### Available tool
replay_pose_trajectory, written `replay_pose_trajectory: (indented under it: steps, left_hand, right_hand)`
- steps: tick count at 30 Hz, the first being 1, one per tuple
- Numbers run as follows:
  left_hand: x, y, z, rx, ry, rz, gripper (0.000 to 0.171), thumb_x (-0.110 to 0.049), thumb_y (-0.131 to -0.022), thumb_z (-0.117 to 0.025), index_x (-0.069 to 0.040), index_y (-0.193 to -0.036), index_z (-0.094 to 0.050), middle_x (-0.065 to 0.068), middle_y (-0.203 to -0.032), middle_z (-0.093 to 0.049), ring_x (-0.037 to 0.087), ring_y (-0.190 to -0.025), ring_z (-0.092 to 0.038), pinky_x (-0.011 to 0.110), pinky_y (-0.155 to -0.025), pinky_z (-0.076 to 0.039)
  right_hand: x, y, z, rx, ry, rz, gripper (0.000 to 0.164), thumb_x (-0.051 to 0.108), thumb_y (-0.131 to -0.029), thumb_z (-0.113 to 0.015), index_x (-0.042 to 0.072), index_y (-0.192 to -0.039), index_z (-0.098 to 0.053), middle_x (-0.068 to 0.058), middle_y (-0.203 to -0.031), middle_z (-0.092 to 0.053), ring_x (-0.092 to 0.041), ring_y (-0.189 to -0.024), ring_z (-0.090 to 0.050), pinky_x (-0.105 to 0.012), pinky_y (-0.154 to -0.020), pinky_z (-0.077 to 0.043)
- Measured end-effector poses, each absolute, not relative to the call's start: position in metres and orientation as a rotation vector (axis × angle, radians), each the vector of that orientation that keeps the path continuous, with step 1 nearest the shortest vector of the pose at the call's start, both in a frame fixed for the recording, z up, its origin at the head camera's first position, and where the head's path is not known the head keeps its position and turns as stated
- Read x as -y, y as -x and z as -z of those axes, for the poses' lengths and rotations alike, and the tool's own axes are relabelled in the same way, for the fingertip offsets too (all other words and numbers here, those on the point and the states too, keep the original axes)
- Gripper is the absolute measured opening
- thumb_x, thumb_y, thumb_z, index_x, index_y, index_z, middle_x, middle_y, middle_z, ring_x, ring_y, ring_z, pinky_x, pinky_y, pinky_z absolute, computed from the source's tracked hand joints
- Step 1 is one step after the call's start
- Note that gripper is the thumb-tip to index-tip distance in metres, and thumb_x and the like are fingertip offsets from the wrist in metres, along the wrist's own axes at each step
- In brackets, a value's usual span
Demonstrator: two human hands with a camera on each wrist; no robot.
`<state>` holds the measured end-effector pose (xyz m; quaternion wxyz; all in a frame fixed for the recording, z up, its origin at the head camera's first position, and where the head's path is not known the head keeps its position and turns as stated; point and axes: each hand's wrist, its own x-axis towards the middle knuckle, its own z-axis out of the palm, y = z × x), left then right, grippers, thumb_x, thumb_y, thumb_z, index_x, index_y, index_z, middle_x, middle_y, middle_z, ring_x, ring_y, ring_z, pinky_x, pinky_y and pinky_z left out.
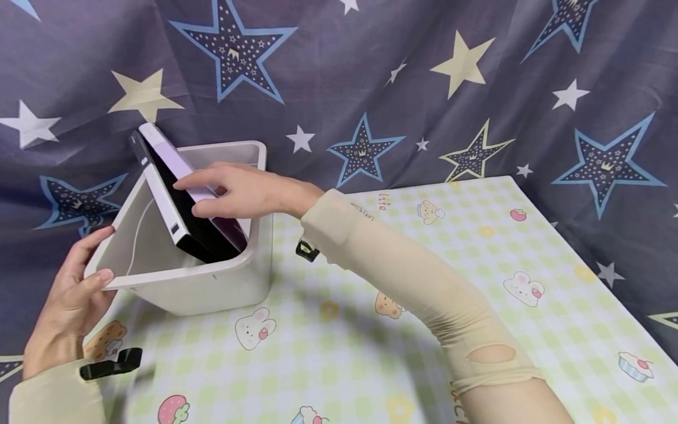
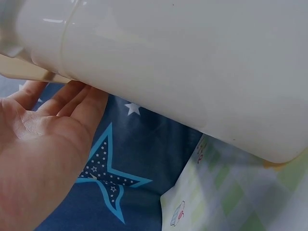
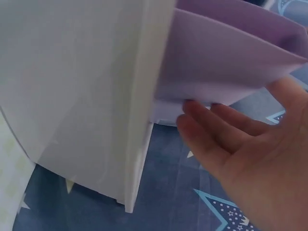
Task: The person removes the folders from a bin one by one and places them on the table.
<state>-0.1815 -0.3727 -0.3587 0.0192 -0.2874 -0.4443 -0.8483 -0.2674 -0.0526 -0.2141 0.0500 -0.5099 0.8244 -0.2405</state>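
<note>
Taking the white bin (image 1: 198, 291) as the dial, the left hand (image 1: 78, 291) is at 8 o'clock, its fingers bent round the rim's outer side and its thumb laid on the rim, so it holds the bin. In the left wrist view, curtain (image 2: 139, 144) shows between that hand and the table edge. The left sleeve (image 1: 58, 400) comes in from 7 o'clock.

Inside the bin, a black folder (image 1: 209, 240) with a white border and, just beside it, a lilac folder (image 1: 170, 154) lean together, tops rising past the rim toward 11 o'clock, lower ends toward 4. To their left, the bin's interior gives a wedge of room along its 9 o'clock wall.

The right hand (image 1: 249, 191) reaches over the 2 o'clock rim, palm down, fingers loosely extended and thumb apart, touching the lilac folder; how firmly cannot be told. Its sleeve (image 1: 402, 265) slants back toward 4 o'clock.

The printed tablecloth (image 1: 339, 365) spreads from 3 to 6 o'clock, its right edge well apart from the bin.
</note>
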Motion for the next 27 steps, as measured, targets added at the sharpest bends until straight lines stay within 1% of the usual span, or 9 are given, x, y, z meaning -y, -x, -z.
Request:
replay_pose_trajectory:
  steps: [3,6,8,11,15,20,22,25,27]
  left_hand:
    - [0.372,0.181,0.359,1.384,0.887,2.63,0.066,0.023,-0.084,-0.04,0.007,-0.146,-0.022,0.019,-0.132,-0.043,0.028,-0.108,-0.055,0.032,-0.085,-0.051]
    - [0.372,0.181,0.358,1.407,0.863,2.615,0.066,0.023,-0.084,-0.04,0.007,-0.146,-0.023,0.018,-0.132,-0.043,0.027,-0.108,-0.055,0.032,-0.084,-0.051]
    - [0.372,0.18,0.358,1.416,0.855,2.61,0.066,0.023,-0.084,-0.04,0.007,-0.146,-0.023,0.018,-0.132,-0.042,0.027,-0.108,-0.055,0.031,-0.084,-0.051]
    - [0.372,0.18,0.357,1.412,0.857,2.613,0.066,0.023,-0.084,-0.039,0.007,-0.146,-0.022,0.018,-0.132,-0.042,0.027,-0.108,-0.055,0.032,-0.084,-0.051]
    - [0.373,0.179,0.357,1.402,0.858,2.622,0.066,0.024,-0.084,-0.038,0.007,-0.146,-0.022,0.019,-0.132,-0.042,0.027,-0.107,-0.056,0.032,-0.084,-0.051]
    - [0.373,0.18,0.356,1.398,0.851,2.627,0.066,0.024,-0.084,-0.038,0.007,-0.146,-0.022,0.019,-0.132,-0.042,0.027,-0.107,-0.056,0.032,-0.084,-0.051]
    - [0.373,0.18,0.356,1.397,0.852,2.626,0.066,0.024,-0.084,-0.037,0.007,-0.146,-0.022,0.018,-0.132,-0.042,0.027,-0.107,-0.056,0.032,-0.084,-0.051]
    - [0.372,0.18,0.357,1.399,0.851,2.627,0.066,0.024,-0.084,-0.037,0.007,-0.146,-0.022,0.018,-0.132,-0.042,0.027,-0.107,-0.056,0.032,-0.083,-0.051]
    - [0.373,0.18,0.357,1.4,0.849,2.624,0.066,0.023,-0.084,-0.037,0.007,-0.146,-0.022,0.018,-0.132,-0.042,0.027,-0.107,-0.056,0.032,-0.083,-0.051]
  right_hand:
    - [0.051,0.271,0.209,-2.439,1.575,0.745,0.044,0.021,-0.094,-0.053,0.016,-0.138,-0.052,0.006,-0.135,-0.052,0.002,-0.11,-0.046,-0.007,-0.09,-0.034]
    - [0.052,0.274,0.202,-2.429,1.526,0.735,0.04,0.022,-0.091,-0.055,0.015,-0.131,-0.058,0.006,-0.129,-0.056,0.001,-0.109,-0.047,-0.006,-0.09,-0.032]
    - [0.054,0.275,0.196,-2.453,1.456,0.702,0.039,0.028,-0.089,-0.062,0.017,-0.126,-0.06,0.007,-0.123,-0.057,-0.002,-0.106,-0.048,-0.007,-0.087,-0.032]
    - [0.057,0.278,0.188,-2.47,1.341,0.647,0.045,0.033,-0.084,-0.07,0.021,-0.126,-0.059,0.008,-0.121,-0.054,-0.006,-0.103,-0.047,-0.01,-0.084,-0.034]
    - [0.058,0.284,0.182,-2.481,1.254,0.579,0.05,0.033,-0.079,-0.073,0.028,-0.126,-0.058,0.008,-0.122,-0.051,-0.008,-0.104,-0.047,-0.012,-0.082,-0.036]
    - [0.062,0.286,0.181,-2.539,1.217,0.545,0.035,0.031,-0.077,-0.072,0.031,-0.109,-0.058,0.005,-0.1,-0.058,-0.01,-0.087,-0.055,-0.019,-0.074,-0.042]
    - [0.063,0.286,0.18,-2.551,1.196,0.558,0.032,0.03,-0.077,-0.072,0.032,-0.106,-0.058,0.004,-0.094,-0.06,-0.01,-0.08,-0.057,-0.021,-0.071,-0.044]
    - [0.063,0.285,0.181,-2.453,1.07,0.673,0.041,0.024,-0.079,-0.071,0.032,-0.117,-0.057,0.002,-0.107,-0.055,-0.013,-0.077,-0.061,-0.025,-0.069,-0.051]
    - [0.062,0.284,0.182,-2.383,0.999,0.738,0.049,0.019,-0.08,-0.07,0.033,-0.125,-0.054,0.001,-0.118,-0.047,-0.016,-0.079,-0.062,-0.03,-0.068,-0.054]
